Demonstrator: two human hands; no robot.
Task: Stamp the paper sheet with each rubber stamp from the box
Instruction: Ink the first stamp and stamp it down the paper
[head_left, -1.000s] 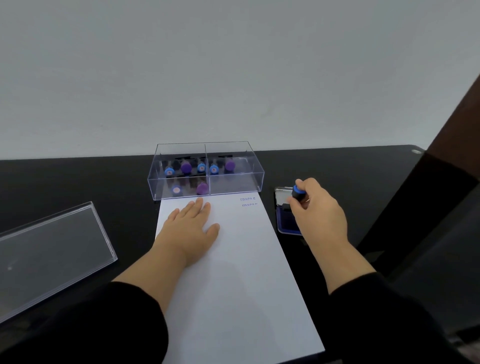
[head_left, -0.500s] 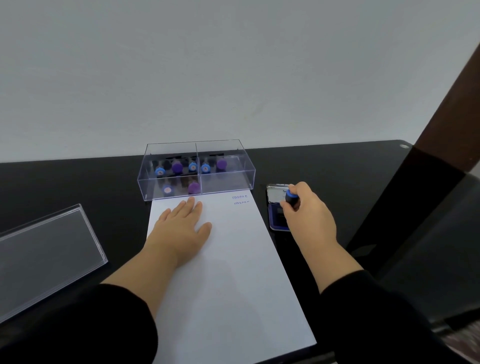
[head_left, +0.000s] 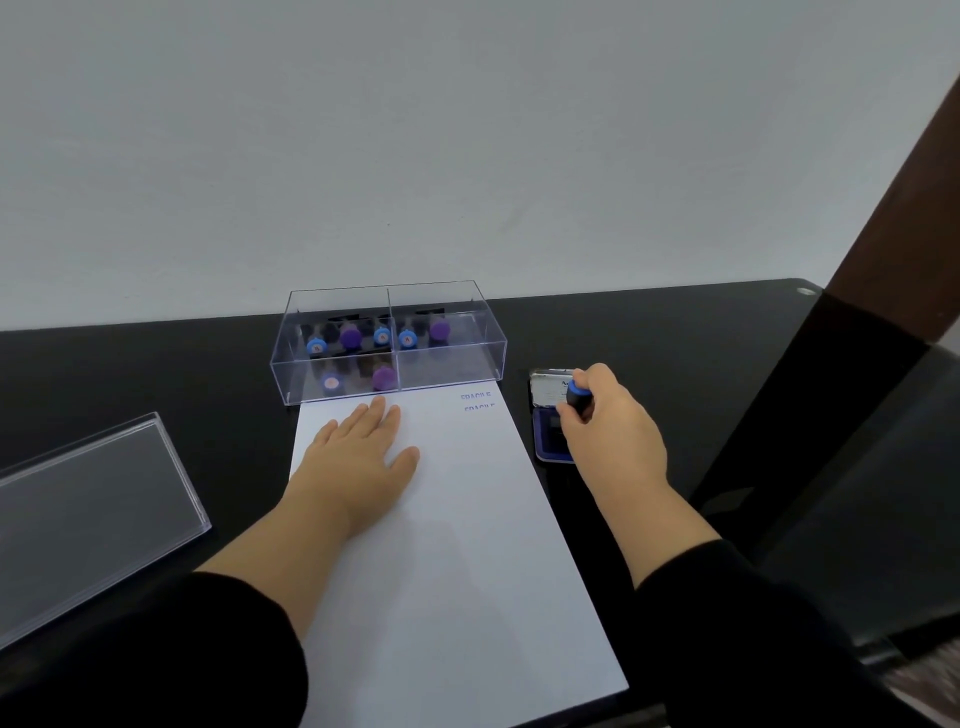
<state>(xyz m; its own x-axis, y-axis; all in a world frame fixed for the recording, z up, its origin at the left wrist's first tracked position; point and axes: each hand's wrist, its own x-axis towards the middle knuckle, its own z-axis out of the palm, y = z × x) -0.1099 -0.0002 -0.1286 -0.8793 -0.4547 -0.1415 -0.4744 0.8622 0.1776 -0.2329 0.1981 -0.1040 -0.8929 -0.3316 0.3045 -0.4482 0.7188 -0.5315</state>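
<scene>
While the left hand (head_left: 358, 457) lies flat with straight fingers on the upper left part of the white paper sheet (head_left: 457, 561), the right hand (head_left: 613, 436) curls its fingers around a black rubber stamp with a blue cap (head_left: 576, 396). That stamp is held upright over the open blue ink pad (head_left: 548, 441), which sits on the black counter (head_left: 156, 374) just beside the sheet's right edge; whether the stamp's face touches the pad is hidden by the hand. Two faint blue "FRAGILE" imprints (head_left: 477, 402) show at the sheet's top right corner. A clear plastic box (head_left: 452, 358) stands at the sheet's far edge, split into compartments. Its left compartment holds five stamps (head_left: 350, 336) with blue or purple caps, its right one two more near the divider. A clear lid (head_left: 88, 514) lies well apart on the counter at left. Both forearms wear black sleeves (head_left: 171, 649).
</scene>
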